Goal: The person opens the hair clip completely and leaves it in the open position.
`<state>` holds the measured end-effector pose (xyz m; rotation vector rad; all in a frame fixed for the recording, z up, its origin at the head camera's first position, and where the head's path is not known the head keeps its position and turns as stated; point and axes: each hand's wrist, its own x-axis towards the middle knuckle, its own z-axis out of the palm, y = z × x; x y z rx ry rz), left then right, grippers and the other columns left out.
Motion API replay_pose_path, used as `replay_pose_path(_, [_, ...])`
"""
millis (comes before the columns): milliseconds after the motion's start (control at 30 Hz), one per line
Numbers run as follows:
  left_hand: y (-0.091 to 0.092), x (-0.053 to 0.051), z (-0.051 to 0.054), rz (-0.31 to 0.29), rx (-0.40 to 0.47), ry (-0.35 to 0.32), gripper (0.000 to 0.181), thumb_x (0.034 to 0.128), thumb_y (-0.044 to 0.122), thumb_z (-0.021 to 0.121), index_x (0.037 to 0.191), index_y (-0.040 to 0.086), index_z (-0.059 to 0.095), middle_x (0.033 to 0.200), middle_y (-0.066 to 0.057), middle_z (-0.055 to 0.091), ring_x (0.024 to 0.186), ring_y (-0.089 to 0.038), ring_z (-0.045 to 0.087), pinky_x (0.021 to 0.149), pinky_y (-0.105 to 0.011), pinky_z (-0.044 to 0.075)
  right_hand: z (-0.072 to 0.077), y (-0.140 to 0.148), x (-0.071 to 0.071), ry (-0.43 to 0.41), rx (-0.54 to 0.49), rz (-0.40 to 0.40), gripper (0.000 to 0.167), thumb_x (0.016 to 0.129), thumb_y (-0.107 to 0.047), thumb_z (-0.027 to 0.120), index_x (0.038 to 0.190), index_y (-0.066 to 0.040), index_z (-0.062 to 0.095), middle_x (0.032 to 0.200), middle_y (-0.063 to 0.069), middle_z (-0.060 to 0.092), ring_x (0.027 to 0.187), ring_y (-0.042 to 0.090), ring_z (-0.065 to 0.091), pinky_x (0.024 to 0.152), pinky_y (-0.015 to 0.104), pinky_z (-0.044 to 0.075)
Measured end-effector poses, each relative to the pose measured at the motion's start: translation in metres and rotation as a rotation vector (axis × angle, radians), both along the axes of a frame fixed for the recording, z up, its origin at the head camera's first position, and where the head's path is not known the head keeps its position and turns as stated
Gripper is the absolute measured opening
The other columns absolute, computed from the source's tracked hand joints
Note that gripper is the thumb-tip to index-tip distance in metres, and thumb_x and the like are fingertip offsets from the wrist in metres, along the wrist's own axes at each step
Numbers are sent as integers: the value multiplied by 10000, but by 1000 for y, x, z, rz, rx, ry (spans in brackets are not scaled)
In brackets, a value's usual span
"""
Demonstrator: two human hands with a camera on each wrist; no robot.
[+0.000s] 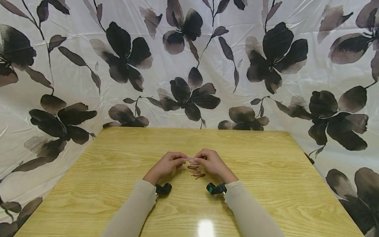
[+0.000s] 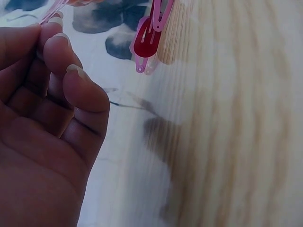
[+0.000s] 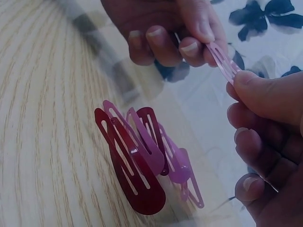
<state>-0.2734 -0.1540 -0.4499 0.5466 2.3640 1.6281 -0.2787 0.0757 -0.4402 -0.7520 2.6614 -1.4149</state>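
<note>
Between the two hands is a pale pink snap hair clip, pinched at one end by my left hand and at the other by my right hand. Thumb and forefinger do the pinching on each side; the left hand's other fingers curl loosely. Close below lie several more snap hair clips in a staggered row, among them a dark red clip and a pink clip. Some of these overlap; whether they are linked cannot be told. In the left wrist view only part of this row, with a red clip, shows.
A light wooden table spreads under both forearms. Behind it hangs a white cloth with dark flowers, meeting the table's far edge. Black straps sit on both wrists, over beige sleeves.
</note>
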Motion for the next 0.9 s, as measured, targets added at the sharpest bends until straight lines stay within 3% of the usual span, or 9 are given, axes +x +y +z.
replay_pose_path(333, [0, 1, 1, -7, -8, -10, 257, 1012, 201, 513, 1121, 35, 676, 758, -122, 551, 647, -179, 478, 594, -310, 434, -2, 0, -2, 4, 0, 21, 91, 928, -238, 657, 899, -210, 739, 870, -56, 626, 738, 134, 520, 670, 280, 444])
replay_pose_path(600, [-1, -1, -1, -9, 2, 10, 246, 1011, 185, 514, 1093, 24, 682, 788, -232, 553, 649, -192, 474, 607, -310, 444, -1, -1, 0, 18, 5, 59, 109, 919, -307, 660, 911, -239, 746, 893, -71, 644, 762, 136, 542, 692, 293, 464])
replay_pose_path(900, [-4, -1, 1, -18, -11, 11, 234, 997, 223, 547, 1062, 66, 708, 757, -154, 563, 636, -189, 470, 623, -328, 448, 1, 1, -1, 10, 9, 39, 81, 910, -247, 680, 895, -227, 757, 854, -63, 655, 728, 144, 537, 667, 284, 451])
